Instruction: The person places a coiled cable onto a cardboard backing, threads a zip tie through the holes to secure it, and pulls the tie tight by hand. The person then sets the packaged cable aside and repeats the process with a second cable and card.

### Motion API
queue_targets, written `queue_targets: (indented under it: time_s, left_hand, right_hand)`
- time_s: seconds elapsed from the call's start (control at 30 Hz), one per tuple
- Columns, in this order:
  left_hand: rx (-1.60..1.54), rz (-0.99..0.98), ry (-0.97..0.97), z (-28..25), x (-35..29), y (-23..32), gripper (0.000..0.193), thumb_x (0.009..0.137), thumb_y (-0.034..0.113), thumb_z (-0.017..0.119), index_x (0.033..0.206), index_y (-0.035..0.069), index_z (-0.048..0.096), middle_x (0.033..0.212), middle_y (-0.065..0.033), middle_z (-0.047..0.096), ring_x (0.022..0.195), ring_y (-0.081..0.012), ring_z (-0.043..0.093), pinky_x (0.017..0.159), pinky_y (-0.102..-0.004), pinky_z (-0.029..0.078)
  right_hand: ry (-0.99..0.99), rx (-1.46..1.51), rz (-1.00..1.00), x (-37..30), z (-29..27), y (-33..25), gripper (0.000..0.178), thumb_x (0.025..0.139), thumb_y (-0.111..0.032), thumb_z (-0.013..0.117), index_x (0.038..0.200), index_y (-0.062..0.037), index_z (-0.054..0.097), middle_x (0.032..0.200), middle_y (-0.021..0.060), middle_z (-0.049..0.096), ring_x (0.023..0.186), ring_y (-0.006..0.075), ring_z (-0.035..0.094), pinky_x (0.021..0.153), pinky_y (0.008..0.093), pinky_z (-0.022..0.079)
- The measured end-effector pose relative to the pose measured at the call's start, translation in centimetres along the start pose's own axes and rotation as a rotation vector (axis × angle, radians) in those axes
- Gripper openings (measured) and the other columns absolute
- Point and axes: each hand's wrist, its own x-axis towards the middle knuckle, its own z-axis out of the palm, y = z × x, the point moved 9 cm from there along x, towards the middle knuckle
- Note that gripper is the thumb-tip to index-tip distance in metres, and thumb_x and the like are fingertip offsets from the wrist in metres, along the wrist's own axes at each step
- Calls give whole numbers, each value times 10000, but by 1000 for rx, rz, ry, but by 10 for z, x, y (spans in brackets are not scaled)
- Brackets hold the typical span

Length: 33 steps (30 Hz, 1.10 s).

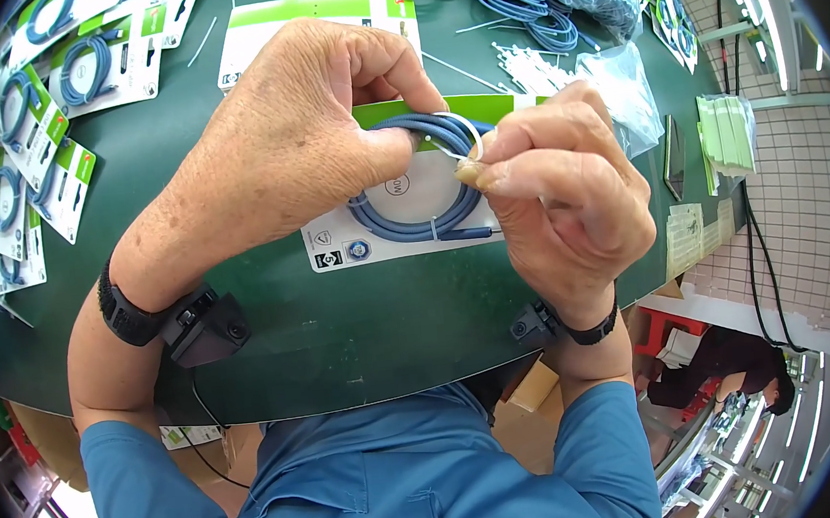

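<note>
A coiled blue cable lies against a white and green backing card in front of me. My left hand grips the coil and card at the upper left, thumb over the cable and fingers partly hidden behind. In my right hand, thumb and forefinger pinch the end of a white cable tie, which loops around the coil's upper right. Another tie is around the coil's lower side. Behind my left hand lies a second card.
Carded cables are spread at the left. Farther back are loose blue cable coils, a heap of white cable ties and clear plastic bags. A dark flat device and stacked green cards sit at the right edge. Another person is seated beyond.
</note>
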Motion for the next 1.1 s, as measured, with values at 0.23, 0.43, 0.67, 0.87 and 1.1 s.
queue_targets:
  time_s: [0.23, 0.43, 0.67, 0.87, 1.1]
  left_hand:
    - [78, 23, 18, -4, 0, 2, 232, 754, -52, 623, 962, -54, 727, 942, -54, 718, 907, -87, 682, 880, -246, 572]
    - [79, 69, 24, -5, 0, 5, 234, 752, -50, 622, 961, -58, 725, 943, -61, 722, 908, -93, 685, 891, -255, 575]
    - [82, 80, 24, -4, -1, 6, 226, 755, -43, 629, 958, -55, 728, 945, -61, 726, 910, -92, 686, 890, -254, 574]
    - [80, 35, 29, -2, -1, 2, 223, 761, -40, 639, 962, -44, 737, 932, -53, 730, 898, -85, 681, 868, -245, 567]
    - [95, 36, 30, -2, 0, 2, 218, 768, -33, 660, 967, -38, 747, 927, -50, 731, 890, -81, 677, 861, -244, 565]
  right_hand:
    - [86, -11, -20, -4, 4, 0, 269, 708, 88, 799, 877, -104, 713, 885, 33, 729, 729, 193, 583, 627, 303, 445]
    - [107, -29, -8, -4, 6, 1, 290, 683, 104, 804, 860, -95, 689, 870, 42, 724, 734, 196, 588, 614, 301, 448]
    - [95, -37, -19, -3, 7, 0, 285, 673, 103, 800, 852, -87, 686, 869, 45, 719, 724, 201, 580, 610, 305, 452]
    - [68, -66, -24, -4, 10, -2, 297, 628, 104, 796, 831, -85, 690, 869, 46, 707, 710, 205, 565, 606, 304, 448]
    - [6, -123, -81, -6, 15, -2, 270, 783, 51, 851, 956, -90, 700, 862, 68, 719, 715, 194, 604, 604, 303, 450]
